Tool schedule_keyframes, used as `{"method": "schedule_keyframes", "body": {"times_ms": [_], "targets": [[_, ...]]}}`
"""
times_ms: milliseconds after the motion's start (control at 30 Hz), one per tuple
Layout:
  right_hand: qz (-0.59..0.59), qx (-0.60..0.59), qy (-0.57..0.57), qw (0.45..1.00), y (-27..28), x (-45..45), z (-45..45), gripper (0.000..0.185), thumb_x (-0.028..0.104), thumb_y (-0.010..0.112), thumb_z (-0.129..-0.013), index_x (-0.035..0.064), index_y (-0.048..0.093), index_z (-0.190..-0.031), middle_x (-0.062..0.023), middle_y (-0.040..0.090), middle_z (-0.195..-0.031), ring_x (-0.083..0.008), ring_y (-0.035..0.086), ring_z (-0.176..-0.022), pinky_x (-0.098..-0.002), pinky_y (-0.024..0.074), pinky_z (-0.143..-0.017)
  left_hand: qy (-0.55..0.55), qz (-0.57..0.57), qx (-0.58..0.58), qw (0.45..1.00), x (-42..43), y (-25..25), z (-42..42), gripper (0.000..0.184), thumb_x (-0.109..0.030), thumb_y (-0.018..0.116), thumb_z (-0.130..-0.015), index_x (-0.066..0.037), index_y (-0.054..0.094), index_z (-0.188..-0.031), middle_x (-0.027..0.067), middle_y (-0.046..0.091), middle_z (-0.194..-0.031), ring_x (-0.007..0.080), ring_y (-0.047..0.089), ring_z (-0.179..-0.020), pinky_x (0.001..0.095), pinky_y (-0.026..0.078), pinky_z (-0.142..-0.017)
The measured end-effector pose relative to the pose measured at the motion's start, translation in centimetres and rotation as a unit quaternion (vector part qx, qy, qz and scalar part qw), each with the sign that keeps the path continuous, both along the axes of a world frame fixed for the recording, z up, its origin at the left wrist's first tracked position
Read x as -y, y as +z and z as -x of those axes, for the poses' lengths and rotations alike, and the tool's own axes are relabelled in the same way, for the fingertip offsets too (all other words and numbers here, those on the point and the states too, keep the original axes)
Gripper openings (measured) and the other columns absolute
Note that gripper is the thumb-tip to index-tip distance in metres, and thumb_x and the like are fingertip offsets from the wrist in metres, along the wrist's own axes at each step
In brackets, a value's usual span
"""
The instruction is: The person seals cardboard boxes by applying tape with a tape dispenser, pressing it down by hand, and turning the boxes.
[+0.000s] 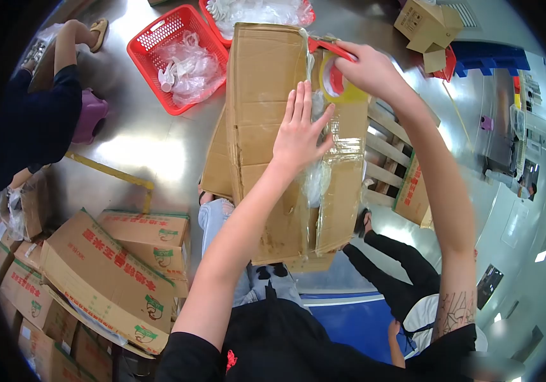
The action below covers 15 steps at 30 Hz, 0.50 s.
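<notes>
A large brown cardboard box [266, 95] stands in front of me, with white plastic showing along the gap between its flaps. My left hand [301, 130] lies on the top near that gap, fingers extended. At the box's far right, my right hand [368, 67] grips a red tape dispenser [331, 48] with a yellowish roll of tape [349, 92] on it. The dispenser's front end is at the far edge of the gap. Shiny clear tape [347, 145] covers part of the right flap.
Red baskets [152, 38] with plastic bags stand beyond the box. Cartons [107, 274] are stacked at the lower left. A wooden pallet [384, 149] is at the right. One person [37, 127] sits at the left; another [406, 267] is at the lower right.
</notes>
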State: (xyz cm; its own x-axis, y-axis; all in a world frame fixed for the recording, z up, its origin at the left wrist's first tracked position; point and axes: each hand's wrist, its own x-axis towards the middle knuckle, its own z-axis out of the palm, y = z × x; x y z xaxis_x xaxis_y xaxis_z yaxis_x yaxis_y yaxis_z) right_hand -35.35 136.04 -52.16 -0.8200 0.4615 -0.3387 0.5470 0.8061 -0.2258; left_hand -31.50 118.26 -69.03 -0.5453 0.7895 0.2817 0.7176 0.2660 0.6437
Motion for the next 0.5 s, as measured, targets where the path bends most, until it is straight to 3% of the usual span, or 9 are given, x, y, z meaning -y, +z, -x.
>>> {"method": "schedule_keyframes", "body": {"times_ms": [133, 200, 300, 433, 500], "targets": [[-0.010, -0.028, -0.093, 0.995, 5.7, 4.8, -8.3, 0.053, 0.028, 0.060, -0.094, 0.0218, 0.067, -0.146, -0.0263, 0.074, -0.100, -0.0435, 0.072, -0.097, -0.0486, 0.0577, -0.089, 0.005, 0.004, -0.010, 1.000, -0.2, -0.1, -0.1, 0.058, -0.033, 0.068, -0.098, -0.023, 0.061, -0.155, 0.0349, 0.026, -0.172, 0.0486, 0.023, -0.163, 0.0553, 0.021, -0.135], [-0.066, -0.029, -0.091, 0.993, 6.1, 6.9, -13.6, 0.062, 0.024, 0.067, -0.095, 0.0245, 0.059, -0.157, -0.0264, 0.067, -0.100, -0.0448, 0.071, -0.094, -0.0510, 0.0575, -0.086, 0.002, 0.007, -0.017, 1.000, -0.3, -0.1, -0.3, 0.058, -0.033, 0.067, -0.098, -0.023, 0.061, -0.155, 0.0347, 0.026, -0.173, 0.0484, 0.024, -0.163, 0.0554, 0.021, -0.135], [-0.028, -0.046, -0.147, 0.988, 6.3, 11.4, -18.7, 0.073, 0.017, 0.071, -0.095, 0.0259, 0.051, -0.164, -0.0237, 0.059, -0.105, -0.0458, 0.069, -0.094, -0.0527, 0.0572, -0.087, 0.002, 0.012, -0.032, 0.999, -0.6, 0.1, -0.3, 0.056, -0.033, 0.067, -0.099, -0.025, 0.061, -0.155, 0.0337, 0.027, -0.173, 0.0478, 0.025, -0.162, 0.0556, 0.021, -0.134], [-0.029, -0.066, -0.173, 0.982, 5.4, 16.5, -24.1, 0.082, 0.006, 0.072, -0.091, 0.0271, 0.047, -0.167, -0.0231, 0.055, -0.110, -0.0450, 0.066, -0.099, -0.0503, 0.0564, -0.088, -0.002, 0.017, -0.030, 0.999, -0.7, 0.3, -0.5, 0.056, -0.032, 0.068, -0.099, -0.026, 0.063, -0.154, 0.0337, 0.029, -0.172, 0.0480, 0.027, -0.162, 0.0561, 0.023, -0.133], [0.024, -0.057, -0.229, 0.972, 6.2, 18.3, -25.6, 0.075, 0.002, 0.067, -0.094, 0.0218, 0.052, -0.164, -0.0192, 0.056, -0.107, -0.0366, 0.064, -0.094, -0.0431, 0.0552, -0.087, 0.003, 0.007, -0.028, 1.000, -0.8, 0.3, -0.5, 0.055, -0.033, 0.069, -0.098, -0.027, 0.064, -0.153, 0.0337, 0.029, -0.172, 0.0482, 0.028, -0.161, 0.0560, 0.024, -0.133]]}}
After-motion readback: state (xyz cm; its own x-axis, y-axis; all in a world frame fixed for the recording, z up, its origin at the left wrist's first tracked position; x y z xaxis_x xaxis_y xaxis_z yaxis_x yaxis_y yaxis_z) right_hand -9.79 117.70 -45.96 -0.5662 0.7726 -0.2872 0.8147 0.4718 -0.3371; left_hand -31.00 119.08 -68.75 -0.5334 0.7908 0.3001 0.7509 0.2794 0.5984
